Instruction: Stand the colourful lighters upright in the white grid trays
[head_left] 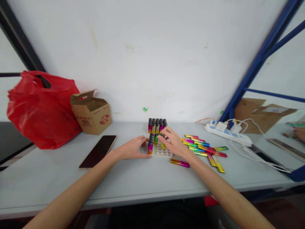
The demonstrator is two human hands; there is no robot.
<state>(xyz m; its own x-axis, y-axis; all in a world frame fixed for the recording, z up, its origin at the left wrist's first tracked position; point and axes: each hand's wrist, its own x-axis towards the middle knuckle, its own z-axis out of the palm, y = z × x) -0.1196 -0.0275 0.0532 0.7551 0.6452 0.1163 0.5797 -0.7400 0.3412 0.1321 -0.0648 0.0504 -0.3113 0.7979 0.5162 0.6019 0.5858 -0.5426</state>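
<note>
A white honeycomb tray (162,152) stands on the table, with a row of upright lighters (150,148) in purple and orange with black tops along its left side. My left hand (135,148) is beside that row, thumb and fingers apart, the thumb tip at the tray's front left corner. Over the tray, my right hand (172,141) pinches a yellow lighter (163,146), its upper end hidden by the fingers. A green-yellow lighter (156,140) stands just left of it. Behind the tray is a block of upright lighters (157,127).
Several shiny coloured lighters (202,147) lie piled at right; a single one (180,163) lies nearer the front. At left are a phone (98,152), an open cardboard box (95,116) and a red bag (45,111). A power strip (227,134) with white cables lies right.
</note>
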